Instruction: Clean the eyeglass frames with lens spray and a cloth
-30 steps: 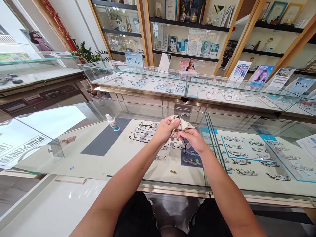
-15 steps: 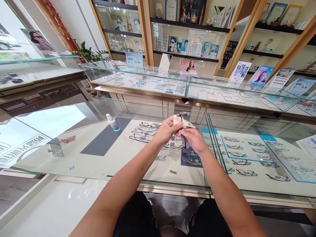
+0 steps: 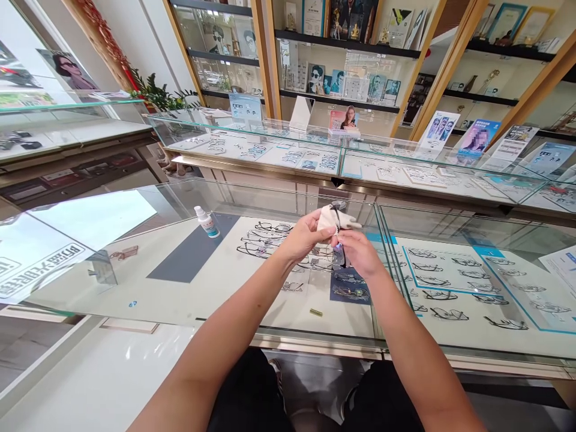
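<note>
Above the glass counter, my left hand (image 3: 306,236) pinches a cream cloth (image 3: 327,219), which is folded around part of a pair of dark-framed glasses (image 3: 335,211). My right hand (image 3: 358,251) is just to the right, its fingers closed on the lower part of the glasses. A dark temple hangs down between the hands. Part of the frame is hidden by the cloth and fingers. Beneath the glass, several rows of glasses (image 3: 258,247) lie behind and left of my hands.
A white spray bottle (image 3: 207,222) stands to the left on the glass counter (image 3: 243,294). More glasses (image 3: 432,281) lie in the right case. Across the back runs another display case (image 3: 270,157) with upright cards, and tall shelves (image 3: 346,45) rise behind it.
The cloth and glasses have shifted slightly to the right and turned. My right hand has moved a little to the right, and the dark temple now hangs more visibly below.
</note>
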### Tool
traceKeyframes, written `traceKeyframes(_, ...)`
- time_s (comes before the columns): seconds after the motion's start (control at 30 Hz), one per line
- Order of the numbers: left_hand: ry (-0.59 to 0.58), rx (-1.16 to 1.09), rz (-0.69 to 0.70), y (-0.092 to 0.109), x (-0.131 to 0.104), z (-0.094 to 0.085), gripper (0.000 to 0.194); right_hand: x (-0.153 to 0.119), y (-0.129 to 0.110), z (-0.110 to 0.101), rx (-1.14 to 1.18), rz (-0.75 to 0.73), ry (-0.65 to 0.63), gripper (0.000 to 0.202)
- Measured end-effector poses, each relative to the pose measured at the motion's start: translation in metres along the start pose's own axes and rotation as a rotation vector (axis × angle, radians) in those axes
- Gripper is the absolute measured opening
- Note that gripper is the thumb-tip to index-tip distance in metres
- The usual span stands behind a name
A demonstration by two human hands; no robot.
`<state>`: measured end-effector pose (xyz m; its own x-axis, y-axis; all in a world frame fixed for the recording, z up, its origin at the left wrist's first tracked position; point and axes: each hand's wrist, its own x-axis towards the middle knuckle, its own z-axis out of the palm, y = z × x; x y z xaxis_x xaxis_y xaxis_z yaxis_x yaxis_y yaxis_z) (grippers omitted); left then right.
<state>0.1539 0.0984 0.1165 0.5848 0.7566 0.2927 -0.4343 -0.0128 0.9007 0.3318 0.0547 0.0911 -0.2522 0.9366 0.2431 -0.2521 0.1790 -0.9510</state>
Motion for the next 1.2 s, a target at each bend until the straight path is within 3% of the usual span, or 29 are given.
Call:
traceKeyframes(0.17, 0.102, 0.056, 0.047, -0.009, 0.002, 0.004, 0.048, 0.002, 0.011, 0.003, -0.111, -0.002, -0.036, 0.031)
traceKeyframes(0.53, 0.009, -0.055, -0.008, -0.005, 0.003, 0.001, 0.051, 0.000, 0.002, -0.005, -0.066, -0.003, 0.000, 0.027)
traceKeyframes(0.7, 0.126, -0.009, 0.061, -0.013, 0.004, 0.007, 0.051, 0.001, 0.009, -0.002, -0.145, -0.004, -0.011, 0.034)
traceKeyframes(0.97, 0.167, -0.086, 0.047, -0.010, 0.007, 0.002, 0.050, 0.001, -0.002, -0.006, -0.125, -0.019, 0.072, 0.030)
traceKeyframes(1.1, 0.093, -0.086, 0.005, -0.006, 0.004, 0.003, 0.056, 0.001, -0.004, -0.006, -0.027, -0.007, 0.093, 0.027)
traceKeyframes(1.2, 0.100, -0.053, 0.011, -0.008, 0.003, 0.005, 0.058, 0.002, -0.001, -0.003, -0.008, 0.008, 0.061, 0.027)
